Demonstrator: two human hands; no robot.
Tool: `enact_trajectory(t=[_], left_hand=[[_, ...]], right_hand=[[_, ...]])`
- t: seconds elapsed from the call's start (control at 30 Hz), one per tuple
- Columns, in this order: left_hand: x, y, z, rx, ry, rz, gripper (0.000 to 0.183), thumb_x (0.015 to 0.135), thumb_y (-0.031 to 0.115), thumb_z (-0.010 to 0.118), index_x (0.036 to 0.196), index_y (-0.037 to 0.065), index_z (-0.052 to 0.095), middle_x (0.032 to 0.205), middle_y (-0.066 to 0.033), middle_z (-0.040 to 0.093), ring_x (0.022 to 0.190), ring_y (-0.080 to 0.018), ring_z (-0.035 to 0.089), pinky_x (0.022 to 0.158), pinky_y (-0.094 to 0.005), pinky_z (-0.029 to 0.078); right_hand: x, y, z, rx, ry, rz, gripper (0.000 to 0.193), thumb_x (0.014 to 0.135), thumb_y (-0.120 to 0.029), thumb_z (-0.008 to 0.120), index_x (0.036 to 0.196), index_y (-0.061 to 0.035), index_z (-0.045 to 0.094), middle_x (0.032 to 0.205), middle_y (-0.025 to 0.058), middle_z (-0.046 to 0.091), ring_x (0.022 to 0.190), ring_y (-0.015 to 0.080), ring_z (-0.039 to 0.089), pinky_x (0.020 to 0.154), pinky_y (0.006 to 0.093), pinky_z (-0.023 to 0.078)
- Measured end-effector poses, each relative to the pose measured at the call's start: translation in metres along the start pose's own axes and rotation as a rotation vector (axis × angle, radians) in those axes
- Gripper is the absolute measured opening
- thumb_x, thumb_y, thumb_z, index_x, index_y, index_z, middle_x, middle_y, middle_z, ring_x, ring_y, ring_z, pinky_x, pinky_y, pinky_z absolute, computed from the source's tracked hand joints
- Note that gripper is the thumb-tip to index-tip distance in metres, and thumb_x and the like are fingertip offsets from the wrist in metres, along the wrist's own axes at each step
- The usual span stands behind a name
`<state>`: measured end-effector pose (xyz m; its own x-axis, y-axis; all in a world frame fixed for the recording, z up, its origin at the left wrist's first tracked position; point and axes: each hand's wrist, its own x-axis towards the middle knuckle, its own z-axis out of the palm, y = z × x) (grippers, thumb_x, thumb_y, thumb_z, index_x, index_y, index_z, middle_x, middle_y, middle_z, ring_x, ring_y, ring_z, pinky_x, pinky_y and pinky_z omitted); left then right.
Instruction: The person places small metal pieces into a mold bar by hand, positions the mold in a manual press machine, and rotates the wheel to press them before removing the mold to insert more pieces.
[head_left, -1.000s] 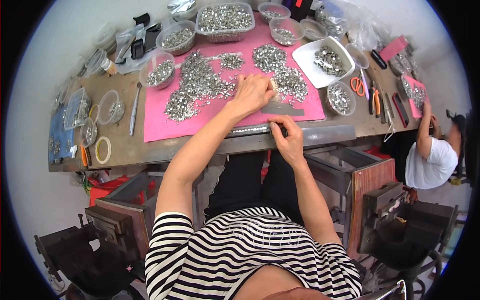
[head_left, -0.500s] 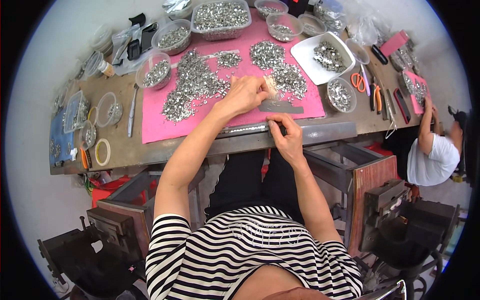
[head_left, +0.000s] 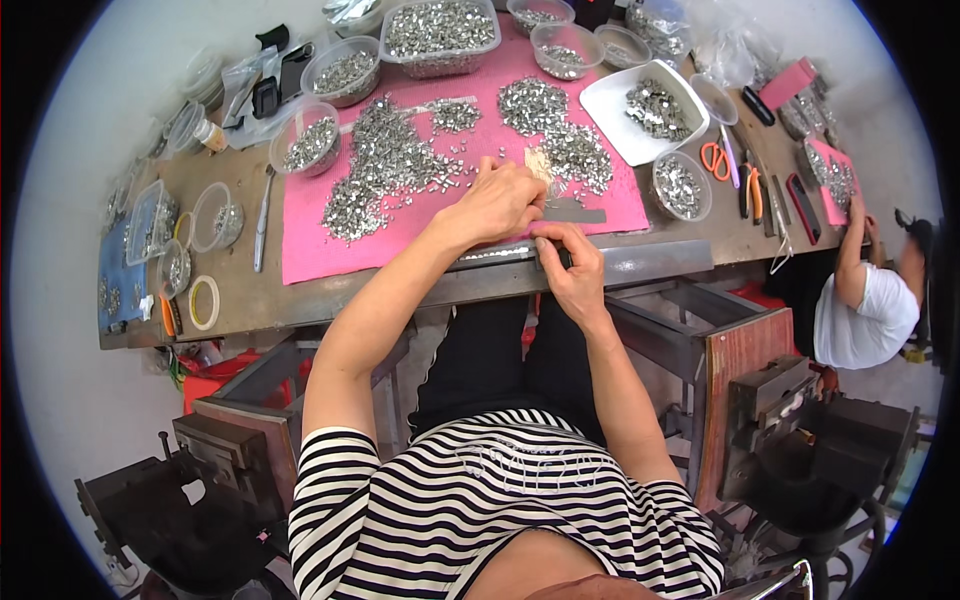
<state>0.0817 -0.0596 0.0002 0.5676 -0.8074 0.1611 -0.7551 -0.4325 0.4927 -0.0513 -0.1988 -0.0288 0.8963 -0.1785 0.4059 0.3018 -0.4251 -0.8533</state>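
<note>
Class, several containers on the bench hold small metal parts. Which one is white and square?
The white square tray right of the pink mat; the others are clear plastic tubs, round or rectangular.

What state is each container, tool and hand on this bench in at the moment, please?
left hand: resting on the pink mat
right hand: pinching the metal strip
rectangular tub: full of small metal pieces
white tray: part filled
orange scissors: lying closed
tape roll: lying flat
</note>
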Motion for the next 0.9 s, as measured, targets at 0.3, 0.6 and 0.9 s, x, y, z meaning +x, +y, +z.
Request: enact_trajectory(t=[0.3,0.6,0.9], left_hand=[[-0.03,0.005,0.001,-0.259,0.335,-0.036,0.013,0.092,0.003,0.065,0.102,0.0,0.057,0.09,-0.0138,0.062,0.089,-0.0315,0.059,0.079,-0.041,0.048],[-0.089,0.029,0.002,-0.483,0.464,-0.307,0.01,0.095,0.006,0.066,0.101,-0.002,0.065,0.089,-0.0129,0.066,0.08,-0.023,0.066,0.073,-0.0359,0.051],[-0.097,0.042,0.007,-0.357,0.413,-0.216,0.009,0.093,0.007,0.066,0.098,0.0,0.066,0.092,-0.0093,0.066,0.089,-0.0255,0.062,0.08,-0.0363,0.048]], right_hand=[[0.032,0.006,-0.036,-0.258,-0.042,-0.095,0.007,0.092,0.0,0.068,0.099,0.0007,0.069,0.09,0.0098,0.065,0.075,0.0193,0.065,0.068,0.0305,0.052],[0.075,0.019,-0.036,-0.429,-0.386,-0.333,0.011,0.086,-0.003,0.071,0.097,-0.0037,0.071,0.085,0.0109,0.058,0.089,0.0304,0.06,0.079,0.0408,0.049],[0.087,0.026,-0.031,-0.539,-0.493,-0.537,0.008,0.084,-0.007,0.071,0.092,-0.0059,0.071,0.086,0.0084,0.058,0.087,0.0285,0.059,0.079,0.0416,0.048]])
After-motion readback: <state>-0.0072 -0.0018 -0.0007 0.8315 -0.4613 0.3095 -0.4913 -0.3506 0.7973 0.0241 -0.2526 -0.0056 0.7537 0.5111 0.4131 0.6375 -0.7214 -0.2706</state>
